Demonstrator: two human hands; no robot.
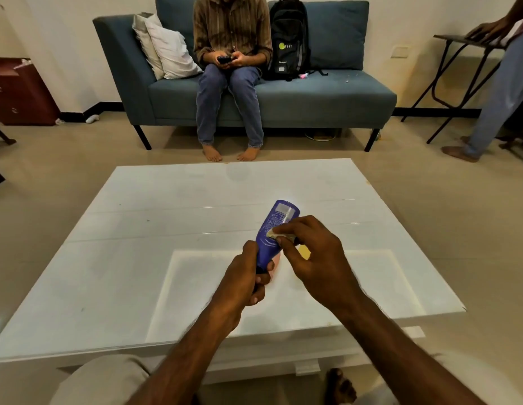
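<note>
My left hand (pixel 248 276) is curled round the narrow cap end of the blue bottle (pixel 273 226). It holds the bottle tilted just above the desk (pixel 137 258), base pointing away from me. My right hand (pixel 312 252) pinches a small pale cloth (pixel 272 233) against the bottle's side. The bottle looks like light, smooth plastic, probably slick and a little squeezable. The neck seems the place for a firm grip, with only gentle rubbing. Beyond the desk, a person (pixel 231 68) sits on a blue sofa (pixel 327 92).

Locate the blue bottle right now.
Head view, centre: the blue bottle is held tilted above the white table, its lower end gripped by the left hand, the right hand holding a small cloth against its side.
</note>
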